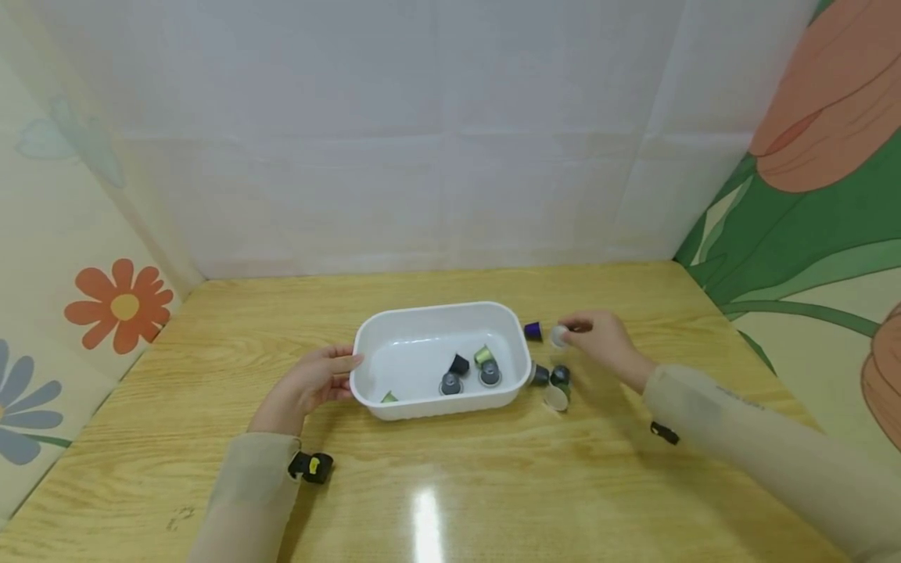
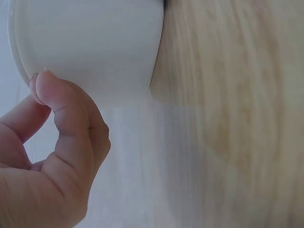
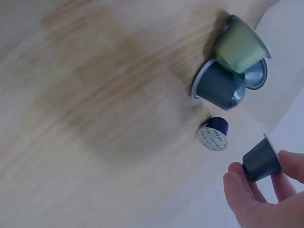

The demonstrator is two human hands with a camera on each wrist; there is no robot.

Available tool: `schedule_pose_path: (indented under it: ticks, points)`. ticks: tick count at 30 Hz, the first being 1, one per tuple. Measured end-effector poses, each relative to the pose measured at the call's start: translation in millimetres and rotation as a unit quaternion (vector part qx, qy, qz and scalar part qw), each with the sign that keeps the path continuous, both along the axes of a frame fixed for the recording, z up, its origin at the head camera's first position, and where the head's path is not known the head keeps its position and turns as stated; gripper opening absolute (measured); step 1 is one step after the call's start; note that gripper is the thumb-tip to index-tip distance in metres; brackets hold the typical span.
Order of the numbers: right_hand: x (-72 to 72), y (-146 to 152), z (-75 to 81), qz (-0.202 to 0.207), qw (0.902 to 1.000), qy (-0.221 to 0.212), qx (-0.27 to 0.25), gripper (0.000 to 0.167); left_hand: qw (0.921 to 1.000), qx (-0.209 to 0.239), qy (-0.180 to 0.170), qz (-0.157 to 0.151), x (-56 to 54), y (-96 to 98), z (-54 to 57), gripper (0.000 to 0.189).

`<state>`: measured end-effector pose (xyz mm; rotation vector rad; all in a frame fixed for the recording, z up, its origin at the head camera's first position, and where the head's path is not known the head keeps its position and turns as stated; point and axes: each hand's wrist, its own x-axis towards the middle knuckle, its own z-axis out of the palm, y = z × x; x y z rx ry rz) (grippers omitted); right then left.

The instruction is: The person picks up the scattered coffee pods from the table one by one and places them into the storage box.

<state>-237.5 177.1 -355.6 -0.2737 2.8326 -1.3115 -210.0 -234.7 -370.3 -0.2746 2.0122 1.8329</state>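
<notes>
A white rectangular tub point(image 1: 436, 310) stands on the table. My left hand point(image 1: 317, 379) grips its left rim; the left wrist view shows the thumb and fingers pinching the tub's edge point(image 2: 19, 52). Right of the tub, my right hand point(image 1: 601, 340) pinches a dark grey coffee capsule point(image 3: 261, 160) between thumb and fingers, its pale lid facing the tub. Just left of that hand lies a purple capsule point(image 1: 533, 331) with a printed white lid. Inside the tub are several capsules, among them a black one point(image 1: 459, 364), a green one point(image 1: 483, 356) and a grey one point(image 1: 450, 383).
Close to the tub's right end, a green capsule point(image 3: 240, 47) and a dark teal one point(image 3: 218, 85) lie clustered with another dark capsule point(image 3: 256, 74). The wooden table point(image 1: 450, 485) meets a white cloth backdrop point(image 1: 436, 156) behind, with flower-patterned panels at both sides.
</notes>
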Motion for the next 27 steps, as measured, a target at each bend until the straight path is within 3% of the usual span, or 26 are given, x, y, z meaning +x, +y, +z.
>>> schedule_pose_path:
  ticks: [9,27]
  points:
    - [-2.3,-11,15.4,0.001,0.9997,-0.015,-0.017,0.029,1.0,0.005,0.004,-0.004,0.1,0.1,-0.4,0.05]
    - [-14.4,-43,28.8,0.014,0.9987,-0.03,-0.037,0.028,0.9999,0.013,0.003,0.0,0.7,0.2,-0.9,0.047]
